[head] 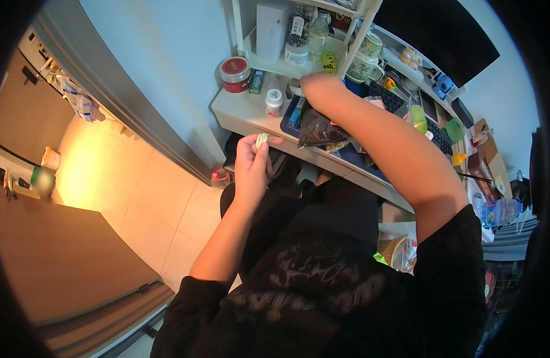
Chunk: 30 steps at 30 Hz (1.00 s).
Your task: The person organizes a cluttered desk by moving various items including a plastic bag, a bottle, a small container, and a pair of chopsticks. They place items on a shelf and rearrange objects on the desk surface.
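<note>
My left hand (pixel 251 166) pinches a small pale round object (pixel 262 140), perhaps a lid, between thumb and fingers in front of the desk edge. My right hand (pixel 319 85) is bent over the desk top below the white shelf, its fingers mostly hidden. Close to it lies a small white object (pixel 297 91); whether I grip it cannot be told. Between my hands stand a small white bottle (pixel 273 103) with a label and a blue box (pixel 297 112). A dark filled plastic bag (pixel 319 127) rests under my right forearm.
A red-lidded jar (pixel 235 75) and a green pack (pixel 256 82) stand at the desk's left end. The white shelf (pixel 268 62) holds jars and a glass bottle (pixel 319 36). Farther right are a black keyboard (pixel 386 97), a monitor (pixel 440 36) and a plastic bottle (pixel 501 212).
</note>
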Each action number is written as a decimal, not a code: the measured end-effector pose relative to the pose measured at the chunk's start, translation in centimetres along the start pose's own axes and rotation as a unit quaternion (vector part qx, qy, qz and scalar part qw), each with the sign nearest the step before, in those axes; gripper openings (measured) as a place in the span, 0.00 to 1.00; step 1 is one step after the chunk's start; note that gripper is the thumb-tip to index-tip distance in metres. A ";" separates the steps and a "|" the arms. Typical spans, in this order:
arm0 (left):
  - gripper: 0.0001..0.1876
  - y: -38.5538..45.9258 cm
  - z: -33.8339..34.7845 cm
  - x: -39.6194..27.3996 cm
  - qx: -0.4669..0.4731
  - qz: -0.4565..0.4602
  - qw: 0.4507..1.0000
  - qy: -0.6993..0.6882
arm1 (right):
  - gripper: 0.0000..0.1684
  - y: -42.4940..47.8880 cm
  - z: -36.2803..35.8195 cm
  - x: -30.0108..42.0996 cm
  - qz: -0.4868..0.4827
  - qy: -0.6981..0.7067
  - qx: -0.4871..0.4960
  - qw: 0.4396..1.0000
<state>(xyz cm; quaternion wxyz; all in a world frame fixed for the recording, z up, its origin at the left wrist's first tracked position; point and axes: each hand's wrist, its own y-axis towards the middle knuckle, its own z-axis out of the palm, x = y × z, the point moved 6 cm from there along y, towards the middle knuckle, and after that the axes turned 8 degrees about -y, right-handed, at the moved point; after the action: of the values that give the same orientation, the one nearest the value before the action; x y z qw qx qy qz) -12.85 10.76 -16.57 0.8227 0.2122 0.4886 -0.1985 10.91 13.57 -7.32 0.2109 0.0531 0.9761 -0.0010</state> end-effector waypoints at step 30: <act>0.20 -7.4 16.5 -1.7 0.438 -0.163 0.872 0.144 | 0.14 -77.9 33.1 -1.6 0.627 0.572 -0.077 0.523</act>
<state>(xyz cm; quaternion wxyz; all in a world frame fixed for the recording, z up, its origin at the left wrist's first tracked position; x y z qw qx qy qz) -5.67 -4.15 -9.08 0.5218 0.4942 0.4923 -0.4910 17.90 -64.88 -38.38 -0.4435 0.6240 0.5982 0.2369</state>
